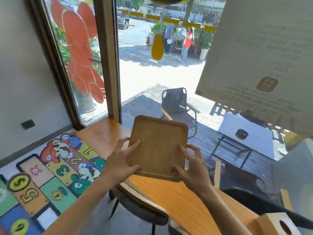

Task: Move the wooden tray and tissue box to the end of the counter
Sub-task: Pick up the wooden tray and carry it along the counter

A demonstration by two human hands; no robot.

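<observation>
Nearest the camera, at the bottom right, the wooden tissue box [277, 223] sits on the counter [177, 197], its oval opening facing up; only part of it is in frame, well apart from the tray. Beside the counter's near stretch, a dark-seated chair [135, 206] stands tucked partly under the wooden edge, on a floor mat [42, 180] printed with cartoon figures and numbered squares.

Farther along the counter, both hands hold the wooden tray [158, 148] above the surface, tilted so its shallow inside faces the camera. The left hand [121, 162] clasps the tray's left edge, thumb over the near rim and fingers spread on the inside face. The right hand [192, 168] grips the near right corner, thumb on the rim and fingers curled at the side edge. The tray is empty.

Beyond the tray, the counter runs on to its far end at the window frame [110, 61]. Through the glass behind the counter lie a wooden deck, a folding chair [177, 106] and a white table [245, 131].
</observation>
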